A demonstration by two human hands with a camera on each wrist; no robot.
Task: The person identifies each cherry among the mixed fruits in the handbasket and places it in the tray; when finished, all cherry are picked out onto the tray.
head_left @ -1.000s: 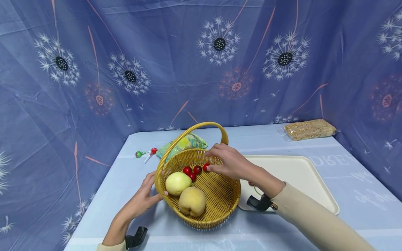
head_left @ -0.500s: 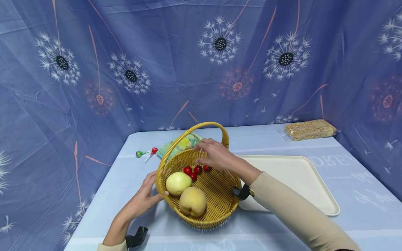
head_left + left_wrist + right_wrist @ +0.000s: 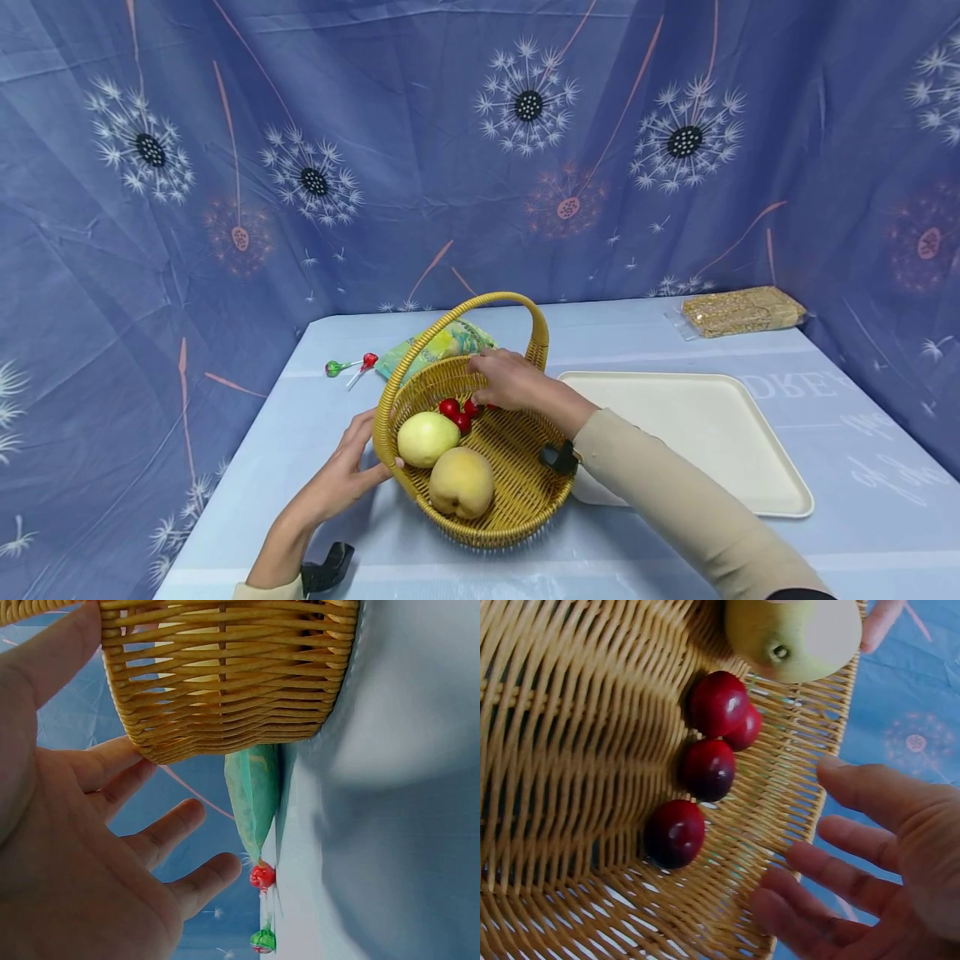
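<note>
A wicker basket with a tall handle stands on the table. In it lie a pale green fruit, a yellow peach-like fruit and several dark red cherries. My left hand holds the basket's left rim, thumb and index finger touching it while the other fingers spread loose in the left wrist view. My right hand hovers at the far right rim near the cherries. Its fingers are loosely bent and hold nothing in the right wrist view.
A cream tray lies right of the basket, partly covered by my right sleeve. Behind the basket is a green packet. Two lollipops, one green and one red, lie left. A grain-filled clear packet lies back right.
My right hand has moved left and away from the rightmost cherry, then lowered a little at the back rim. The left hand and the basket have stayed in place.
</note>
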